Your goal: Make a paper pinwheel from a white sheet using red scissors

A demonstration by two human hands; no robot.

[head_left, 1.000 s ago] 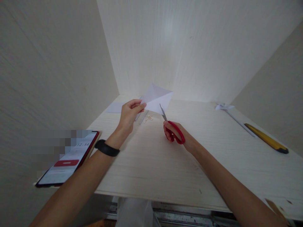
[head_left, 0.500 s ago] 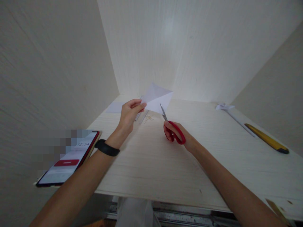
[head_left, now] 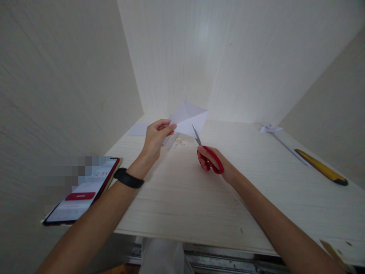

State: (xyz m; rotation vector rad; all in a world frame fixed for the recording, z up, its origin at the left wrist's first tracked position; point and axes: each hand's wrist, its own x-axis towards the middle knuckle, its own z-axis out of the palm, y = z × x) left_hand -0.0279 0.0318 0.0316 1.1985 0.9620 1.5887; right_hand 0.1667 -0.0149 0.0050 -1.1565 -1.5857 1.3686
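Observation:
My left hand [head_left: 159,133] pinches the left corner of a creased white paper square [head_left: 189,116], holding it up above the table. In my right hand [head_left: 209,161] are red-handled scissors [head_left: 213,160], with fingers in the loops. The scissor blades point up and lie at the paper's lower edge, one blade in front of the sheet; the other seems partly hidden behind it. Below the paper, small pale sticks or pins [head_left: 179,142] lie on the table beside white straw-like rods [head_left: 171,141], partly covered by my left hand.
A phone [head_left: 82,194] with a lit screen rests by my left forearm. At the right lie a paper pinwheel [head_left: 270,128] on a white stick and a yellow-and-black utility knife [head_left: 321,166]. More white paper [head_left: 138,129] lies at the back left. Pale walls enclose the table [head_left: 185,205].
Both hands, the paper and the scissors stay almost exactly where they were. The digits on the phone screen have gone up from 54 to 55.

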